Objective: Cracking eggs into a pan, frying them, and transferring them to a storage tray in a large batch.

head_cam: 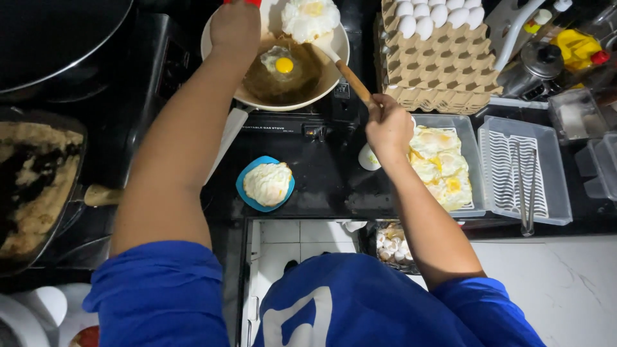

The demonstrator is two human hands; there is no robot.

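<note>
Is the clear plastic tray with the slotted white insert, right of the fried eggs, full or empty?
Nearly empty: the clear plastic tray with the slotted white insert holds only metal tongs, no eggs.

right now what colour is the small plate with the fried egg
Blue plate, clearest in the head view.

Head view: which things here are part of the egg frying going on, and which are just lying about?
In use:
left hand at the frying pan rim
right hand on the wooden spatula
fried egg lifted on it
egg frying in oil
container of fried eggs

Lying about:
blue plate
tongs
egg trays
eggshells
</note>
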